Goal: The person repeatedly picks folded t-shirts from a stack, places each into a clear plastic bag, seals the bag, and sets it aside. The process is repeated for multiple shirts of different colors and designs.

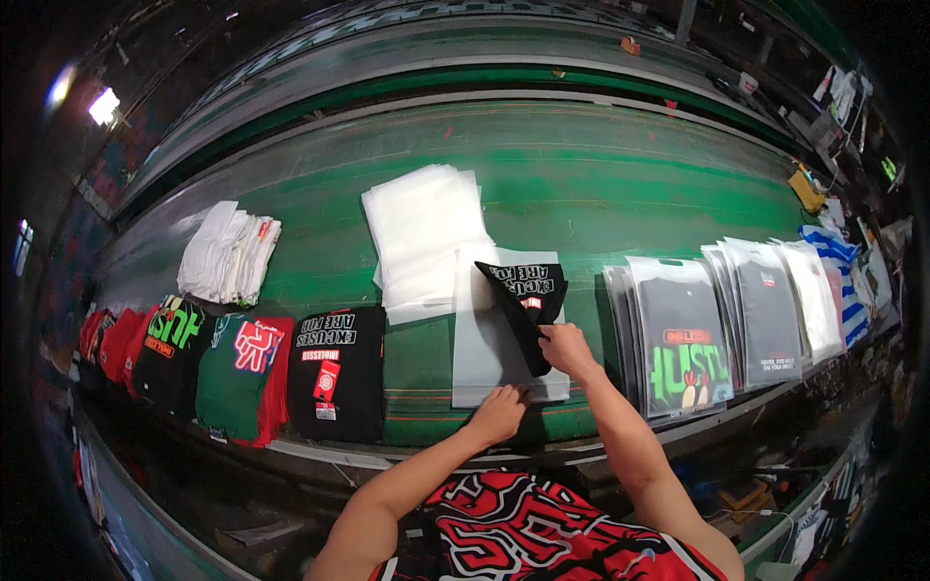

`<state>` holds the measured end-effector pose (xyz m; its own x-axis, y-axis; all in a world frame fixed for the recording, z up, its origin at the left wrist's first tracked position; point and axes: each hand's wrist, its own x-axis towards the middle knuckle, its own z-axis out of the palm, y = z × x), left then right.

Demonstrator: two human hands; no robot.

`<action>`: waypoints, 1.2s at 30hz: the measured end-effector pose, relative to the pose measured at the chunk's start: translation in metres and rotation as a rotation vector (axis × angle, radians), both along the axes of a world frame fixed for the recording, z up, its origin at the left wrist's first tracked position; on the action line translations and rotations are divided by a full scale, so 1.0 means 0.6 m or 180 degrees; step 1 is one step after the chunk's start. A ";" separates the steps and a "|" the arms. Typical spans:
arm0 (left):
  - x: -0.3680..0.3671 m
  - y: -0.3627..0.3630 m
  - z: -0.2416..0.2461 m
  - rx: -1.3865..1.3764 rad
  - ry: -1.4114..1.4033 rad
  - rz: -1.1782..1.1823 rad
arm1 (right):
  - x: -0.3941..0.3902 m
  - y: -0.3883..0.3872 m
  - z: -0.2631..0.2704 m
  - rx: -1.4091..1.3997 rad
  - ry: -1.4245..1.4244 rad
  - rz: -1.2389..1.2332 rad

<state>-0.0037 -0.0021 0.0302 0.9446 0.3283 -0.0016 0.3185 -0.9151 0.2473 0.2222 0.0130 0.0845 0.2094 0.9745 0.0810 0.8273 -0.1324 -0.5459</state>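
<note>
A folded black T-shirt (pixel 538 290) with white lettering is held at its near right edge by my right hand (pixel 568 350). The shirt is tilted, one side raised into a dark fold, over a translucent frosted plastic bag (pixel 476 363). At the bag's near edge, my left hand (pixel 500 415) has its curled fingers on the plastic; the fingertips are partly hidden. Just beyond lies a stack of similar plastic bags (pixel 425 232). To the left, another folded black T-shirt (pixel 338 385) bears a red hang tag (pixel 326 380).
The long green table (pixel 617 196) has its near edge before me. Bagged shirts (pixel 683 334) stand in overlapping rows at right. On the left are folded green (pixel 231 385) and red shirts (pixel 120 352), with a white garment pile (pixel 229 254) behind. A blue-striped bag (pixel 835 254) lies far right.
</note>
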 end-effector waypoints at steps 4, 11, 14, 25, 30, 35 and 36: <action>0.067 -0.013 -0.046 0.0306 -0.0514 -0.0246 | -0.001 0.001 -0.019 -0.0331 -0.0024 0.0145; 0.151 -0.034 -0.101 -0.0356 -0.0343 0.0117 | 0.004 -0.004 -0.029 -0.0320 0.0128 0.0042; 0.176 -0.034 -0.082 -0.0937 0.0289 0.0533 | 0.008 0.002 -0.027 -0.0520 -0.0008 0.0174; 0.210 -0.014 -0.024 -0.0599 0.0796 0.0009 | 0.015 0.030 -0.028 -0.0797 -0.0094 0.0241; 0.195 -0.028 -0.032 0.0129 -0.0568 -0.0319 | 0.017 0.036 -0.024 -0.0894 -0.0078 0.0207; 0.174 -0.015 -0.030 0.0821 -0.1290 -0.0888 | 0.017 0.044 -0.015 -0.0782 -0.0198 0.0337; 0.172 -0.012 -0.025 0.0774 -0.1322 -0.0879 | 0.017 0.045 -0.013 -0.0772 -0.0159 0.0360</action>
